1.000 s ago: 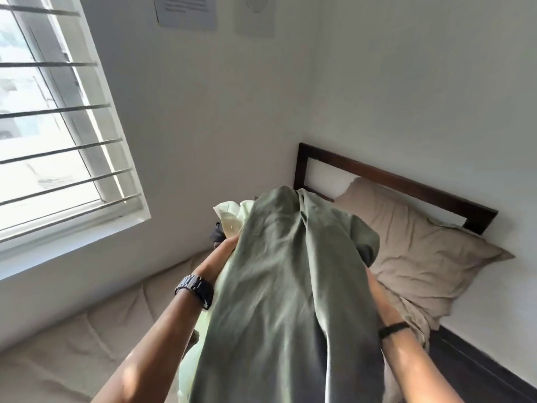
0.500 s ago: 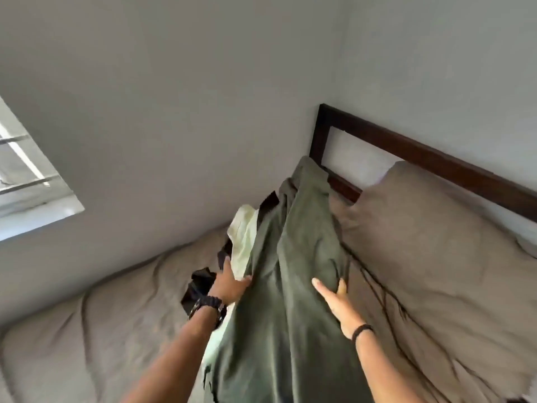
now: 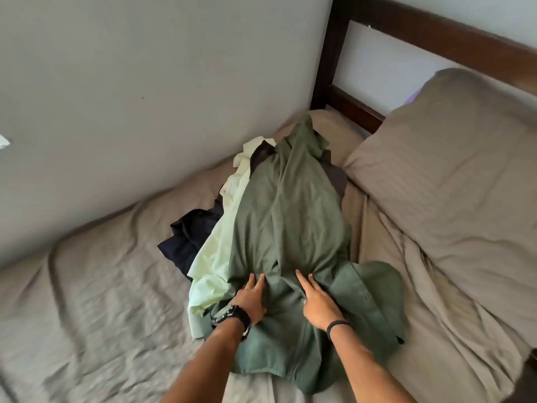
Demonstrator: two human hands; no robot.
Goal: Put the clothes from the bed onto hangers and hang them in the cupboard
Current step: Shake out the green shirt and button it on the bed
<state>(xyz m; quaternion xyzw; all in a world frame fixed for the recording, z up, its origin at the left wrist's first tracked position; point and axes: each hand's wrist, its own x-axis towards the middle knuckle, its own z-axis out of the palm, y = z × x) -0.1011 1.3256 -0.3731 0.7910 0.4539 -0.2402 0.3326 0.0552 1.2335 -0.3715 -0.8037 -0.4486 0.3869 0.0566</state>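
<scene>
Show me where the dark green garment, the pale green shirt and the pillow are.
dark green garment (image 3: 293,216): head view, middle of its back.
pale green shirt (image 3: 216,257): head view, exposed left side.
pillow (image 3: 453,158): head view, centre of top.

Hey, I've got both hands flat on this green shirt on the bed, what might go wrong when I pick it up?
The green shirt lies on top of a pale shirt and a dark garment, so lifting it may drag those along. Both the left hand and right hand press near its middle; grabbing there could bunch it and hide the collar. No hanger is in view.
</scene>
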